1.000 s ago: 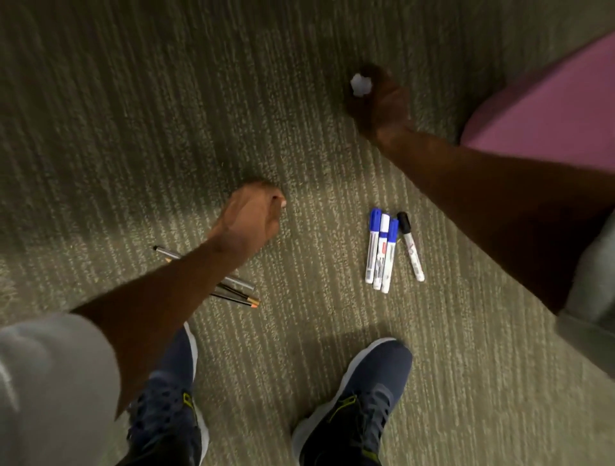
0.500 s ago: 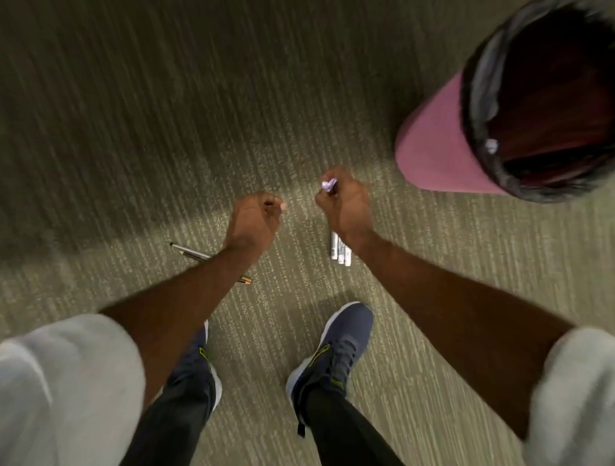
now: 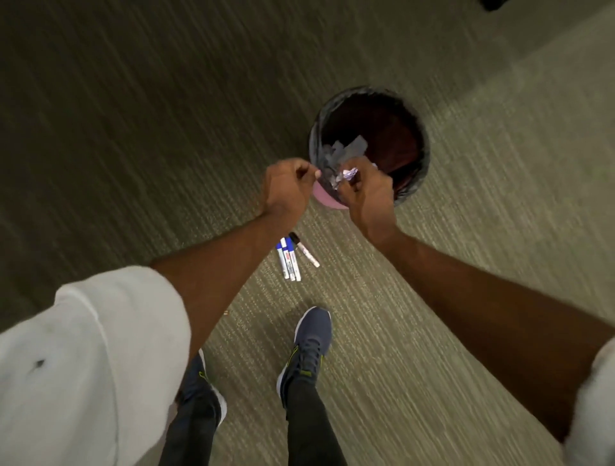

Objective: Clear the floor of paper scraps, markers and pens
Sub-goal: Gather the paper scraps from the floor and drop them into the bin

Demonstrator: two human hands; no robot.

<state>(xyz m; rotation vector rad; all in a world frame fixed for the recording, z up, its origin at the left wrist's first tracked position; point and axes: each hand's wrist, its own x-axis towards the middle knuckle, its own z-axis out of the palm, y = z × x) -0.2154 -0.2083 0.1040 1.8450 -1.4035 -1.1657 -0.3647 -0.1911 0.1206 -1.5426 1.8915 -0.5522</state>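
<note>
My right hand is closed on a crumpled paper scrap at the near rim of a pink waste bin lined with a black bag. Several paper scraps lie inside the bin. My left hand is a closed fist just left of the bin's rim, with nothing visible in it. Several white markers with blue and black caps lie side by side on the carpet, below and between my forearms. The pens seen earlier are hidden behind my left arm.
Green-grey carpet covers the whole floor. My two dark blue shoes stand just behind the markers. A dark object shows at the top right edge.
I have stood up and my view has risen. My right hand carried the paper scrap from the floor to the bin's rim. My left hand rose alongside it, still closed.
</note>
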